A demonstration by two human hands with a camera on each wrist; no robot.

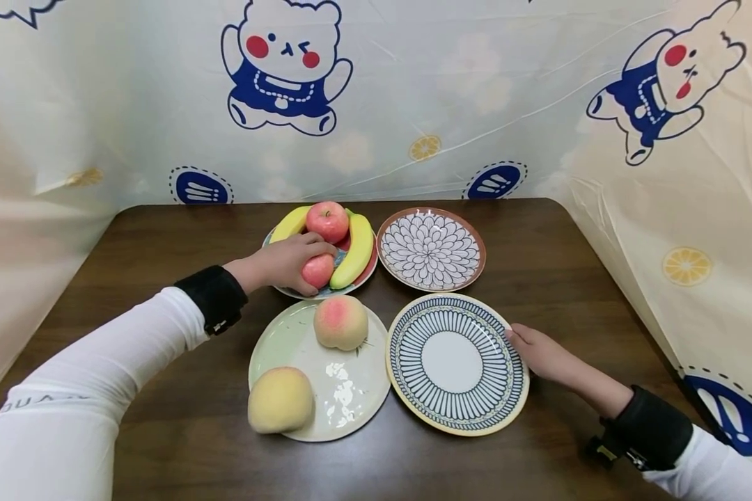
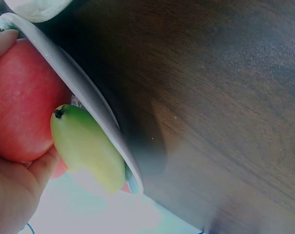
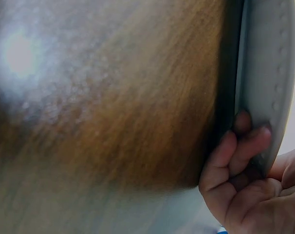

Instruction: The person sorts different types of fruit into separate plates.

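We grip with our left hand (image 1: 288, 261) a pinkish-red, round apple (image 1: 317, 271) within the multicoloured round plate (image 1: 368, 268) near the far edge of the table (image 1: 188, 396); rightward and nearer to us, our right hand (image 1: 542, 356) pinches the right rim of a blue-and-white round plate (image 1: 452, 362).

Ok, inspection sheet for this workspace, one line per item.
Surface: dark brown wood-grain table
Job's things: round red front apple, inside rim of multicoloured plate; round blue-and-white plate, yellow rim
Clutter: red back apple, two curved yellow bananas; two yellow-pink peaches on round pale-green plate; white petal-patterned plate, brown rim
Hands: left hand grips front apple; right hand pinches blue-and-white plate's rim
Cables: nothing seen
Surroundings: pale cartoon-printed sheet behind table
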